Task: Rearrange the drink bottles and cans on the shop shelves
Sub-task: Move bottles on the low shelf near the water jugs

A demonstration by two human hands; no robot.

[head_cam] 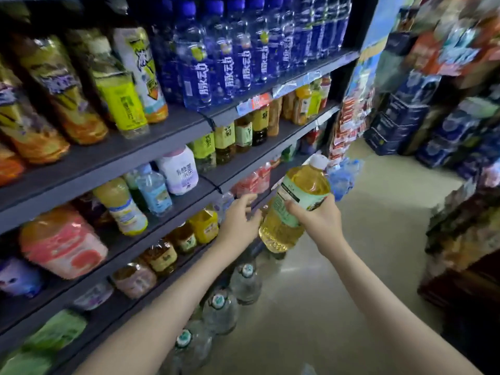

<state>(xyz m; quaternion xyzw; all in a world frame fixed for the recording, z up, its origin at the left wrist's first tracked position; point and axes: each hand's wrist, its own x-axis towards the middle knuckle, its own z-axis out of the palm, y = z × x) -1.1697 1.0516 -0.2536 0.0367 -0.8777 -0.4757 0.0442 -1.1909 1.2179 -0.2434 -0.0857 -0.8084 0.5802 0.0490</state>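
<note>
My right hand (316, 215) grips a large bottle of yellow tea (293, 209) with a white cap and pale green label, tilted, out in front of the shelves. My left hand (240, 217) reaches toward the third shelf (189, 196) with fingers loosely spread, holding nothing, close to the bottle's lower left side. Small clear bottles and a yellow carton (204, 226) stand just behind that hand. Blue water bottles (230, 58) fill the top shelf.
Dark shelves run along the left, packed with tea, juice and milk drinks. Large water jugs (244, 282) stand on the floor below the shelves. Stacked blue cartons (397, 123) and other goods line the right side of the aisle. Pale floor lies between.
</note>
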